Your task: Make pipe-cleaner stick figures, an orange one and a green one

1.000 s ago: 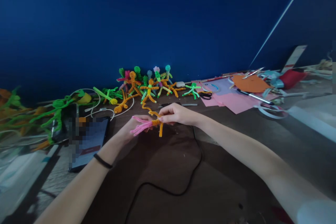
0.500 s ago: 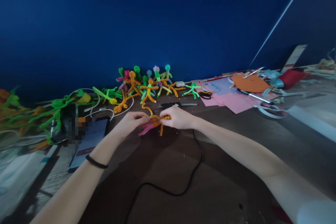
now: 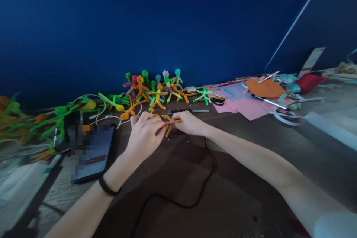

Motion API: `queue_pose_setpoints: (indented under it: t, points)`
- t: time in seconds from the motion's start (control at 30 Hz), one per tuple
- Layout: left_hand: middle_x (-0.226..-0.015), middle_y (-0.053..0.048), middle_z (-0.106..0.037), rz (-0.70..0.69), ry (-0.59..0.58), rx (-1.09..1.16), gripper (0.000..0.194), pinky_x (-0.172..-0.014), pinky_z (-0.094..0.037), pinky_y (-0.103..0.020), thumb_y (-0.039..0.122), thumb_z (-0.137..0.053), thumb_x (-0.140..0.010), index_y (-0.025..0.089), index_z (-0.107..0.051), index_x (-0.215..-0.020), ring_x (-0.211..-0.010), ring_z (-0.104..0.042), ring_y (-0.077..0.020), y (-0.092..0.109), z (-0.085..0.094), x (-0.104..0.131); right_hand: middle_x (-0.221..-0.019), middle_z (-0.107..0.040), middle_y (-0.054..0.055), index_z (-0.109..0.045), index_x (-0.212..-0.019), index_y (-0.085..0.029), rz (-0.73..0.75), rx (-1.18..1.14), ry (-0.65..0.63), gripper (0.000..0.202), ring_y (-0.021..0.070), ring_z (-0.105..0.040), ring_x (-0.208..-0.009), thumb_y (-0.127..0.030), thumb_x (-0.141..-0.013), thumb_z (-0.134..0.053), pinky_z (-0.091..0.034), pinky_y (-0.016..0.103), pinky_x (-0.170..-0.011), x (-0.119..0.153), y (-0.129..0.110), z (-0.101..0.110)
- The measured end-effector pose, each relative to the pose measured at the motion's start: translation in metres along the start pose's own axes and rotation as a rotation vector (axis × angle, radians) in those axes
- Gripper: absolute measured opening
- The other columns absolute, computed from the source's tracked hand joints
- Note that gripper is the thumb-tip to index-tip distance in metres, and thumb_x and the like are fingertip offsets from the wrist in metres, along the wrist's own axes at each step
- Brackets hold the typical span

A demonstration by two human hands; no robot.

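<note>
Between my hands is an orange pipe cleaner figure with several bent, twisted strands sticking out. My left hand pinches it from the left, its back turned to the camera and covering part of the piece. From the right, my right hand grips the same piece with closed fingertips, and a short orange end pokes out by the thumb. Just behind the hands stands a group of small pipe cleaner dolls, among them an orange and yellow one and a light green one.
At left lie a phone, a white cable and more green pipe cleaner pieces. Pink paper, black-handled scissors and an orange paper piece lie at right. A black cord crosses the tabletop. A blue wall rises behind.
My left hand has moved right and rolled over, closer to my right hand. The pink part seen beneath it earlier is now hidden. My right hand has barely moved.
</note>
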State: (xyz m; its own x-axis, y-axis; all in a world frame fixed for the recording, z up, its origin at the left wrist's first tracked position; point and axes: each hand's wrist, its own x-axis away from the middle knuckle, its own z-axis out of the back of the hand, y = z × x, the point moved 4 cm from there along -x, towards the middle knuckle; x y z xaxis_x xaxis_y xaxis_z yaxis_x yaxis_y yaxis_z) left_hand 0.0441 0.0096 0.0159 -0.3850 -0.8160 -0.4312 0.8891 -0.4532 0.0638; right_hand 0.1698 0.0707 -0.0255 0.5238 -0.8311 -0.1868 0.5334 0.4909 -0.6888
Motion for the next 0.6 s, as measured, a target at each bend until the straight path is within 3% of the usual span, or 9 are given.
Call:
queue_pose_setpoints:
  t: [0.1, 0.27, 0.43, 0.6]
  points:
    - [-0.077, -0.006, -0.066, -0.03, -0.038, 0.027, 0.026, -0.074, -0.034, -0.037, 0.028, -0.042, -0.081, 0.019, -0.066, -0.076, -0.082, -0.049, -0.022, 0.002, -0.003, 0.001, -0.055, -0.043, -0.003, -0.046, -0.059, -0.014, -0.026, -0.031, 0.029, 0.024, 0.0073, -0.036, -0.053, -0.031, -0.076, -0.045, -0.025, 0.021, -0.051, 0.0, -0.001, 0.002]
    - [-0.089, -0.006, -0.067, 0.058, -0.103, 0.279, 0.027, -0.071, -0.042, -0.029, 0.024, -0.041, -0.08, 0.019, -0.066, -0.088, -0.08, -0.058, -0.0191, -0.004, -0.009, 0.0, -0.052, -0.043, -0.004, -0.047, -0.065, -0.015, -0.066, -0.139, 0.021, 0.023, 0.0075, -0.039, -0.05, -0.034, -0.078, -0.043, -0.028, 0.021, -0.051, 0.001, -0.004, 0.008]
    - [-0.071, -0.001, -0.067, 0.235, -0.215, 0.509, 0.028, -0.061, -0.043, -0.026, 0.025, -0.042, -0.078, 0.019, -0.066, -0.092, -0.056, -0.058, -0.0142, -0.016, -0.019, 0.001, -0.048, -0.041, -0.005, -0.045, -0.066, -0.016, -0.086, -0.315, -0.029, 0.023, 0.0069, -0.039, -0.043, -0.034, -0.08, -0.043, -0.029, 0.02, -0.046, 0.001, -0.002, 0.008]
    - [-0.064, -0.002, -0.064, 0.384, -0.329, 0.747, 0.025, -0.055, -0.043, -0.025, 0.024, -0.046, -0.072, 0.014, -0.067, -0.082, -0.05, -0.054, -0.0123, -0.025, -0.034, 0.002, -0.049, -0.041, -0.006, -0.043, -0.065, -0.016, -0.081, -0.484, -0.064, 0.023, 0.0053, -0.038, -0.042, -0.033, -0.078, -0.047, -0.029, 0.019, -0.045, 0.001, -0.006, 0.006]
